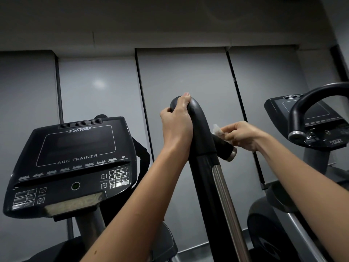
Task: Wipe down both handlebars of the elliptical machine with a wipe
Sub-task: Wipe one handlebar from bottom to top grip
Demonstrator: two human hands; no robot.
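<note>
**Grey wall, two grips on one handlebar**

Grey wall panels (185, 72) stand behind everything. At left the console (75, 148) tilts toward me, with open air between its right edge and my forearm. My left grip (176, 123) is clenched round the curved top of the handlebar (200, 129). Just right of the bar, my right grip (241, 136) pinches the wipe (217, 130) against the short side stub (224, 146), above its metal end cap. Farther right, well apart, curves a neighbouring machine's looped bar (309, 99).

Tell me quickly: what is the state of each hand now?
Left hand: closed around the top of the handlebar.
Right hand: pinching the wipe against the handlebar's side stub.
</note>
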